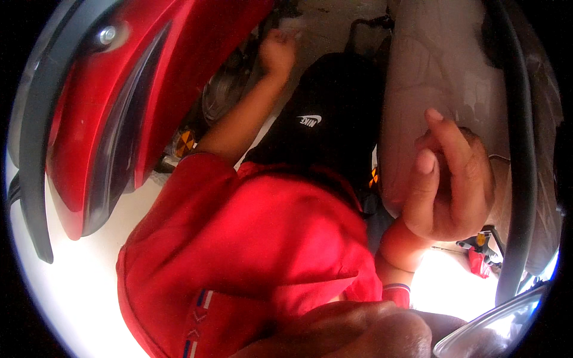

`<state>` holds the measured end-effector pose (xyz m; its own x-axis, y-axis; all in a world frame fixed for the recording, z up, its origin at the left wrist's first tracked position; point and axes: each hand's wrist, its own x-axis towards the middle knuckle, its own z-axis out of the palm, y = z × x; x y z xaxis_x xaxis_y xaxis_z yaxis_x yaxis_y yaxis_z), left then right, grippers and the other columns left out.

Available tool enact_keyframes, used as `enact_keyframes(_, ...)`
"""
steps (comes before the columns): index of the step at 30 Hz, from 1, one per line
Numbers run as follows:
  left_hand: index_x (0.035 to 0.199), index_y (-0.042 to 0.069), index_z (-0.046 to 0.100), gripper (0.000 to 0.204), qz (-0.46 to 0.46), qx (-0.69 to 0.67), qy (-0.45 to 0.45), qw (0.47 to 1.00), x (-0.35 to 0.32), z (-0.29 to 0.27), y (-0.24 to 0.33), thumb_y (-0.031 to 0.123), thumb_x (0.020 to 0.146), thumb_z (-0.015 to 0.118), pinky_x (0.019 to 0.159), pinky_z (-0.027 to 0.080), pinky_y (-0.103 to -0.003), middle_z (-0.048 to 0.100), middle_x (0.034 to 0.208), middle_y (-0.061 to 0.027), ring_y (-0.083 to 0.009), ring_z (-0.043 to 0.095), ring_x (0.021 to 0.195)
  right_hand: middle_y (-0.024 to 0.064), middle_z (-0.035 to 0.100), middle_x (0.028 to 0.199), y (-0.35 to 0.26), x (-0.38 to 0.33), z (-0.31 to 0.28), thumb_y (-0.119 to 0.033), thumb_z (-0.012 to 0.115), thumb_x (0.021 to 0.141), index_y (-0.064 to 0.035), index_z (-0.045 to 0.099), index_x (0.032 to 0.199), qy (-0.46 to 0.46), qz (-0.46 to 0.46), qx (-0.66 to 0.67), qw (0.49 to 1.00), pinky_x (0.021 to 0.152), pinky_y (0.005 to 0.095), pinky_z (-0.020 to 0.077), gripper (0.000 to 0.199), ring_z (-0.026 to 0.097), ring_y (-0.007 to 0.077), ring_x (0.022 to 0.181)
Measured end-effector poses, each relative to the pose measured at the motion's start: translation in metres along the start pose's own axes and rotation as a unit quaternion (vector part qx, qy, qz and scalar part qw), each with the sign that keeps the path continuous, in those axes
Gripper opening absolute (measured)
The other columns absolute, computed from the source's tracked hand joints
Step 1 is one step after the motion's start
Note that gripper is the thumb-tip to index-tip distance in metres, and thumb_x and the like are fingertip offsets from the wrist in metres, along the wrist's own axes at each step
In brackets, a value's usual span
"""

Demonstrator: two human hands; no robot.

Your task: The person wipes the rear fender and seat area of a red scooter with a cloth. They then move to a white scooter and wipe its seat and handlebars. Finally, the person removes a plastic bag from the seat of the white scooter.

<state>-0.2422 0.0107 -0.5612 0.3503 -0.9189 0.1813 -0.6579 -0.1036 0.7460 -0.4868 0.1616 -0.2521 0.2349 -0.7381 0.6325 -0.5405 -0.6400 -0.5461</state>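
My left arm reaches away past a red motorcycle body panel (89,143) with dark trim. My left hand (279,52) is closed at its far end, and its fingertips are small and dim; something pale shows beside them, but I cannot make out what they hold. My right hand (450,185) is raised before a smooth greyish-pink panel (424,65). Its fingers are bent, with the thumb and forefinger tips apart, and I see nothing between them. Whether that hand touches the panel, I cannot tell.
Black shorts (322,101) and a red shirt (256,227) on my body fill the middle. A black curved bar (520,131) runs down the right side, with a glossy silver-edged part (495,322) below it. At left, a round orange-and-black piece (185,143) sits beside dark mechanical parts.
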Motion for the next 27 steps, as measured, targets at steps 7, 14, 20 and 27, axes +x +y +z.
enact_keyframes(7,0.124,-0.004,0.045,0.042,-0.269,-0.305,-0.016,0.914,0.003,-0.039,0.007,0.002,0.086,0.062,0.061,0.054,-0.037,0.065,0.094,-0.0180,-0.0288,0.069,0.070,0.0174,0.061,0.070,-0.004,0.000,0.001,0.005,0.057,0.078,0.0176,0.061,0.104,0.030,-0.001,0.012,0.999,0.056,0.0248,0.0446,0.030,0.057,0.0182,0.059)
enact_keyframes(14,0.129,-0.004,0.048,0.047,-0.186,-0.261,0.042,0.946,0.009,-0.030,-0.011,0.013,0.088,0.064,0.075,0.053,-0.039,0.066,0.105,-0.0186,-0.0312,0.068,0.087,0.0171,0.061,0.069,-0.004,-0.002,0.000,0.001,0.057,0.080,0.0166,0.063,0.103,0.029,0.016,0.023,0.999,0.057,0.0263,0.0448,0.028,0.057,0.0194,0.058)
enact_keyframes(20,0.108,-0.004,0.066,0.054,-0.137,0.008,-0.003,0.991,0.031,-0.030,0.017,0.046,0.087,0.065,0.081,0.051,-0.046,0.067,0.105,-0.0226,-0.0363,0.065,0.097,0.0160,0.060,0.069,-0.010,-0.005,-0.001,-0.008,0.058,0.084,0.0139,0.065,0.101,0.026,0.057,-0.006,0.998,0.056,0.0263,0.0437,0.029,0.056,0.0182,0.057)
enact_keyframes(27,0.096,-0.003,0.068,0.052,-0.073,0.152,0.025,0.985,0.058,-0.007,-0.035,0.047,0.090,0.058,0.077,0.051,-0.049,0.067,0.089,-0.0261,-0.0430,0.065,0.085,0.0148,0.061,0.070,-0.005,-0.008,0.005,-0.019,0.058,0.089,0.0127,0.065,0.101,0.043,0.061,-0.017,0.997,0.057,0.0262,0.0423,0.035,0.055,0.0182,0.059)
